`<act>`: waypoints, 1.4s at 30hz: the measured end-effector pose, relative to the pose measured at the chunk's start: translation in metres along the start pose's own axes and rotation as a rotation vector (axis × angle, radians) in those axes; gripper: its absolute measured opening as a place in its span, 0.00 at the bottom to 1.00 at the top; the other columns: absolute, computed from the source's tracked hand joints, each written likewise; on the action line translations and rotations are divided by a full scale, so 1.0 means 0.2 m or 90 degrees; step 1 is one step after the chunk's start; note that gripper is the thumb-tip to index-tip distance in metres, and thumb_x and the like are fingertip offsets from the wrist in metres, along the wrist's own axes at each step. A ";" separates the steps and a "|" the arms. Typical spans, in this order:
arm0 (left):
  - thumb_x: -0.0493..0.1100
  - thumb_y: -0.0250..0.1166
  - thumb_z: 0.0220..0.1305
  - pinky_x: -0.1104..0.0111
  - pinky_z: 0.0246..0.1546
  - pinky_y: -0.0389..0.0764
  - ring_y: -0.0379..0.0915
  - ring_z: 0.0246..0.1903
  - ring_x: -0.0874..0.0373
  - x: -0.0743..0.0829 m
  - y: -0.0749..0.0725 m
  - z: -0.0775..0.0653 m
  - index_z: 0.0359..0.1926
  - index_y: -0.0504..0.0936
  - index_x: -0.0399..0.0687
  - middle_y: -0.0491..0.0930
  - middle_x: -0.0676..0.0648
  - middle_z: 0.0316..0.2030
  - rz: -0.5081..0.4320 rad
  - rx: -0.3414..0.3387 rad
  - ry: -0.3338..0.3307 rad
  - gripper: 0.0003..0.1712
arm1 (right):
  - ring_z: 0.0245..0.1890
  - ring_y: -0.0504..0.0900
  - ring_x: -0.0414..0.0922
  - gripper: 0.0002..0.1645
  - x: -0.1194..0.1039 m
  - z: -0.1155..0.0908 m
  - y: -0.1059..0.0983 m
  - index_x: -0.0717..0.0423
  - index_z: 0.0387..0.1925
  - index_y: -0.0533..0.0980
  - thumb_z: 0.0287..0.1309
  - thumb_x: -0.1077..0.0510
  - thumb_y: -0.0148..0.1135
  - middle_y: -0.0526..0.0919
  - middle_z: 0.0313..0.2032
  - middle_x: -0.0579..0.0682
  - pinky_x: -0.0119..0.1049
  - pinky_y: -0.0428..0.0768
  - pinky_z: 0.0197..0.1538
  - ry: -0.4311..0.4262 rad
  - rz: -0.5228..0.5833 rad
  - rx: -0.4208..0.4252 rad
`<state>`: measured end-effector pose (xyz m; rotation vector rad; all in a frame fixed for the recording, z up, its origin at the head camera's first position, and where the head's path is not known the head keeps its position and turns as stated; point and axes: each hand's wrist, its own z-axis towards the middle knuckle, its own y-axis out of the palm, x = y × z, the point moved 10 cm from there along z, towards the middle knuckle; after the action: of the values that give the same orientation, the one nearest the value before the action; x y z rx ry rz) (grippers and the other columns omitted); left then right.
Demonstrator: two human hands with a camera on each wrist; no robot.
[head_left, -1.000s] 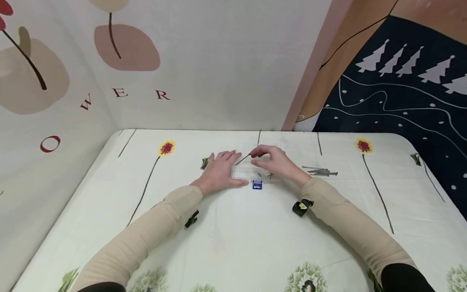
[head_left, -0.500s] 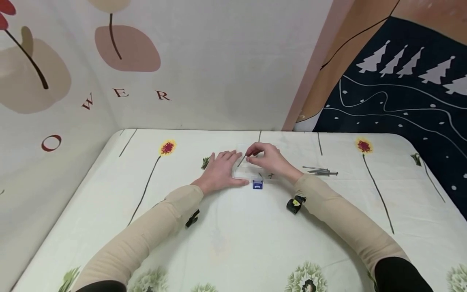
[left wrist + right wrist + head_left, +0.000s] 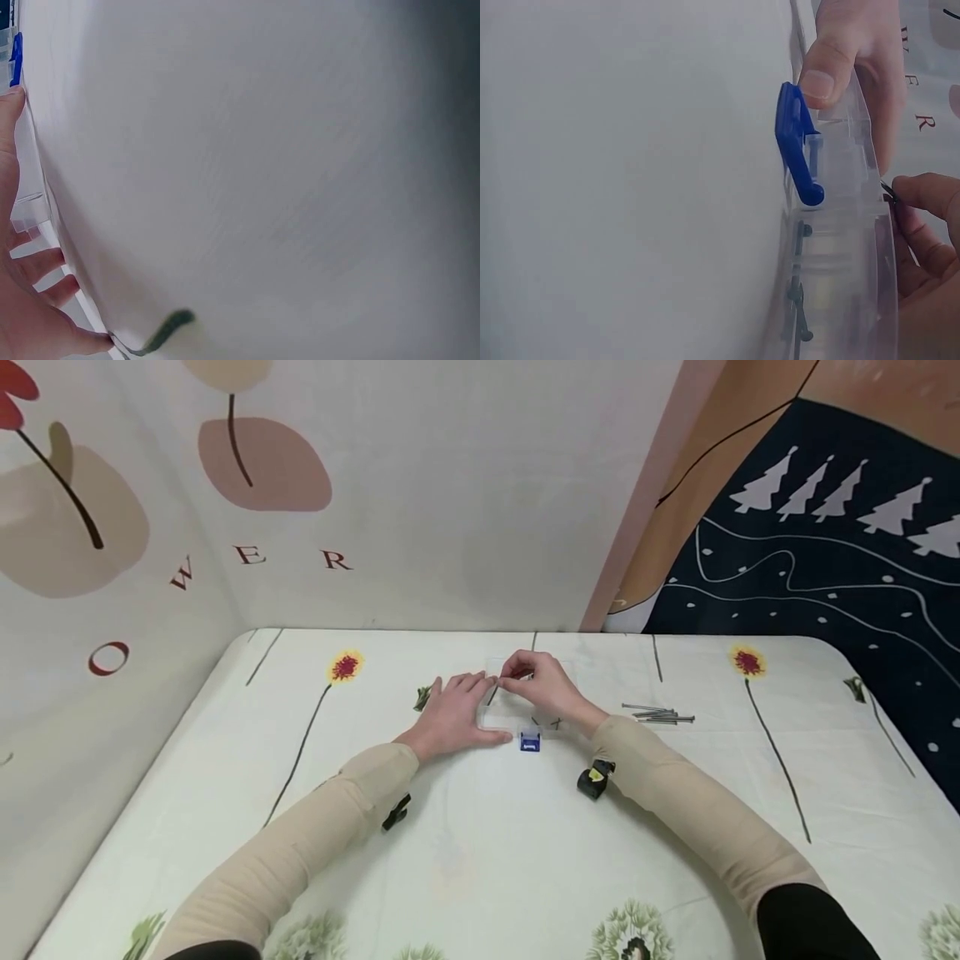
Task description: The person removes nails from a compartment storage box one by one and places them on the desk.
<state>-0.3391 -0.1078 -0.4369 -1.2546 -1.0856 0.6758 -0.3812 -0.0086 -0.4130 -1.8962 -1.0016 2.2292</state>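
A clear plastic box (image 3: 497,718) with a blue latch (image 3: 530,742) at its front lies on the table. My left hand (image 3: 453,714) rests at the box's left side with fingers spread; in the right wrist view its thumb presses the front wall (image 3: 844,169) just beside the latch. Between thumb and fingertips my right hand (image 3: 551,687) pinches a long dark nail (image 3: 492,697), slanting down over the box's left part, close to the left fingertips. Through the wall in the right wrist view, a few dark nails (image 3: 801,300) show inside the box's other section.
A small pile of long nails (image 3: 660,715) lies on the table to the right of the box. The tablecloth (image 3: 465,860) is white with printed flowers. Behind the table hangs a patterned cloth wall (image 3: 450,527), with a dark tree-print cloth (image 3: 810,543) at the right.
My right hand has moved left with the nail, up to the left fingertips, and the nail now stands steeper. My left hand and the box have stayed in place.
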 end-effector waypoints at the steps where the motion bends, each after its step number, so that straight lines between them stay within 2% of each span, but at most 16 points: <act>1: 0.74 0.63 0.51 0.36 0.64 0.48 0.53 0.68 0.42 0.00 0.00 0.00 0.72 0.61 0.46 0.59 0.40 0.70 0.000 0.000 0.001 0.56 | 0.42 0.79 0.48 0.06 0.00 0.00 0.00 0.60 0.38 0.78 0.61 0.62 0.64 0.82 0.38 0.53 0.40 0.78 0.47 0.001 0.004 0.001; 10: 0.74 0.63 0.51 0.36 0.64 0.48 0.53 0.68 0.42 0.00 0.00 0.00 0.72 0.61 0.47 0.58 0.41 0.70 0.003 0.001 -0.002 0.56 | 0.41 0.80 0.48 0.09 0.00 -0.04 -0.06 0.64 0.43 0.76 0.61 0.66 0.62 0.81 0.40 0.55 0.38 0.79 0.45 -0.026 0.058 0.026; 15: 0.74 0.63 0.50 0.37 0.64 0.48 0.53 0.68 0.42 0.00 0.00 0.00 0.72 0.60 0.47 0.58 0.41 0.71 0.002 0.000 -0.002 0.56 | 0.42 0.80 0.51 0.11 -0.02 -0.10 -0.11 0.66 0.45 0.75 0.61 0.69 0.60 0.80 0.43 0.60 0.36 0.79 0.45 -0.033 0.082 0.021; 20: 0.75 0.63 0.50 0.37 0.64 0.48 0.53 0.68 0.42 -0.01 0.00 0.00 0.72 0.60 0.47 0.58 0.41 0.71 0.004 0.001 -0.002 0.57 | 0.41 0.80 0.52 0.10 0.00 -0.15 -0.14 0.69 0.43 0.75 0.59 0.73 0.57 0.79 0.42 0.63 0.30 0.79 0.43 -0.039 0.082 0.026; 25: 0.75 0.63 0.50 0.38 0.64 0.48 0.52 0.68 0.42 -0.01 0.00 0.01 0.73 0.59 0.47 0.57 0.41 0.71 0.009 -0.001 -0.003 0.58 | 0.39 0.78 0.55 0.10 -0.08 -0.23 -0.21 0.74 0.42 0.74 0.58 0.75 0.56 0.78 0.40 0.66 0.33 0.77 0.44 -0.045 0.046 0.035; 27: 0.75 0.63 0.50 0.37 0.64 0.48 0.52 0.68 0.42 -0.01 0.01 0.01 0.73 0.59 0.47 0.57 0.41 0.71 0.009 -0.004 -0.003 0.58 | 0.39 0.78 0.55 0.10 -0.07 -0.25 -0.23 0.73 0.42 0.74 0.58 0.74 0.56 0.78 0.40 0.66 0.34 0.77 0.44 -0.043 0.032 0.036; 33: 0.75 0.63 0.50 0.37 0.64 0.48 0.52 0.68 0.42 -0.01 0.01 0.00 0.73 0.59 0.47 0.57 0.41 0.71 0.011 -0.006 -0.003 0.58 | 0.40 0.77 0.50 0.10 0.08 -0.25 -0.29 0.69 0.43 0.75 0.59 0.72 0.58 0.79 0.41 0.62 0.31 0.76 0.44 -0.034 0.014 0.037; 42: 0.74 0.63 0.50 0.37 0.64 0.47 0.52 0.68 0.42 -0.01 0.01 0.00 0.73 0.59 0.47 0.57 0.41 0.71 0.001 -0.006 -0.003 0.58 | 0.40 0.77 0.48 0.09 0.12 -0.34 -0.44 0.68 0.42 0.75 0.59 0.72 0.57 0.79 0.40 0.61 0.26 0.76 0.43 -0.039 -0.017 0.050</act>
<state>-0.3400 -0.1079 -0.4395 -1.2634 -1.0929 0.6759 -0.3585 0.1006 -0.3919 -1.7821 -0.9265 2.2895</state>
